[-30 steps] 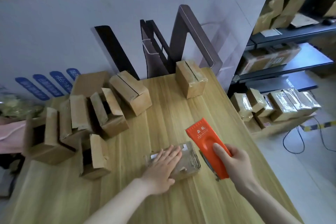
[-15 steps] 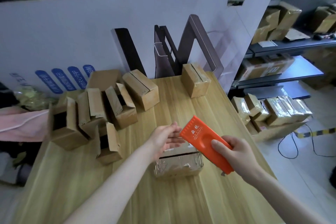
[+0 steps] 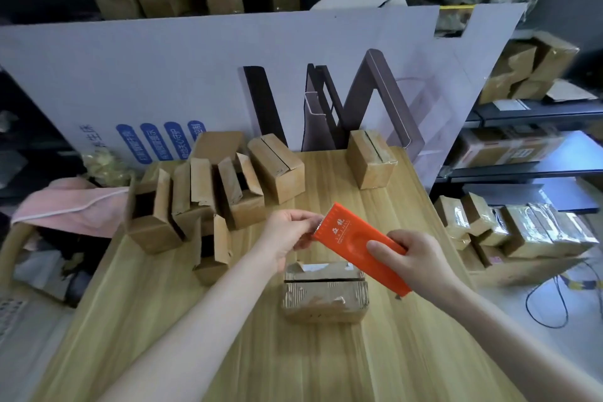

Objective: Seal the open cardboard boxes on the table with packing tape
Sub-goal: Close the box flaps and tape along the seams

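The flat orange plastic tape dispenser [image 3: 355,246] looks smooth with a dull sheen. Mid-table, the small brown cardboard box [image 3: 324,295] shines under crinkled clear tape (its front corners show ribbed corrugation). Along the left edge, the open brown cardboard boxes [image 3: 156,228] are matt. The pale wood-grain table [image 3: 293,362] is smooth, satin.

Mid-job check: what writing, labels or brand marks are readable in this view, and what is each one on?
Nothing can be quoted with confidence.
On the orange plastic tape dispenser: two white Chinese characters above a small Latin line; too blurred.
On the blue pill-shaped labels of the white cardboard panel: white Chinese characters; too blurred.
The blue characters beside those labels: unreadable.
On the tape-wrapped cardboard box: white patch, no legible print.
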`<state>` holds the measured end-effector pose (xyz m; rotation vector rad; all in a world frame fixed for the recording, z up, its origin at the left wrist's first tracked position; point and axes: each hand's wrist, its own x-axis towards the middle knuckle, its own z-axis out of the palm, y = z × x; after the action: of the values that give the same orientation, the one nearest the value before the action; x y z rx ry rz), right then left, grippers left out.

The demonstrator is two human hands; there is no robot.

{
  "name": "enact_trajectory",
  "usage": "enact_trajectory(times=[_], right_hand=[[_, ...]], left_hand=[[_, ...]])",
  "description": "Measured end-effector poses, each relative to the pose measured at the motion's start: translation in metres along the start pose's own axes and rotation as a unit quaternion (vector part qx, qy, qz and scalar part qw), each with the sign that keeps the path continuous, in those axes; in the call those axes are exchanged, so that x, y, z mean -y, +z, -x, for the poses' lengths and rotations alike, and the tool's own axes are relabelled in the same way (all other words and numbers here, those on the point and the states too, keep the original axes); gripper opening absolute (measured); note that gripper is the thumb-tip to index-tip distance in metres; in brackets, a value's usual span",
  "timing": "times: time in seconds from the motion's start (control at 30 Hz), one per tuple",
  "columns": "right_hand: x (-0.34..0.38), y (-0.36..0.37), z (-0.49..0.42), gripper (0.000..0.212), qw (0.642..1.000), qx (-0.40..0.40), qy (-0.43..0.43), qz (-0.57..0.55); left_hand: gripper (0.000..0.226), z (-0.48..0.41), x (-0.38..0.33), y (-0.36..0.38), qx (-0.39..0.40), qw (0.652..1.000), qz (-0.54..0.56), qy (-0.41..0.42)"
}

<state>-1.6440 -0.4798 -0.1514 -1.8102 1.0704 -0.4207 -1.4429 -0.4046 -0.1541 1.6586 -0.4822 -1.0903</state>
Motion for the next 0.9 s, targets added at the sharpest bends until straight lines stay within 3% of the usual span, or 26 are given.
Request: enact_trajectory(times=[0.17,0.47,0.7,0.9], right_hand=[[0.003,-0.002,-0.012,0.058,0.996,0.027,-0.029,0.084],[0.006,0.004,-0.023,0.051,0.987,0.073,-0.047,0.133],[0.023,0.017,-0.025,0.051,0.983,0.038,-0.016,0.177],[0.015,0.018,-0.030,0.049,0.977,0.073,0.003,0.199]], left_hand=[[0.012,0.002,0.000,-0.004,-0.035,0.999,0.022,-0.008],[0.002,0.003,0.012,-0.015,-0.101,0.995,0.013,-0.015],[0.013,-0.003,0.028,-0.019,-0.159,0.987,-0.017,-0.017],[0.013,-0.014,0.050,-0.038,-0.218,0.975,-0.015,-0.028]])
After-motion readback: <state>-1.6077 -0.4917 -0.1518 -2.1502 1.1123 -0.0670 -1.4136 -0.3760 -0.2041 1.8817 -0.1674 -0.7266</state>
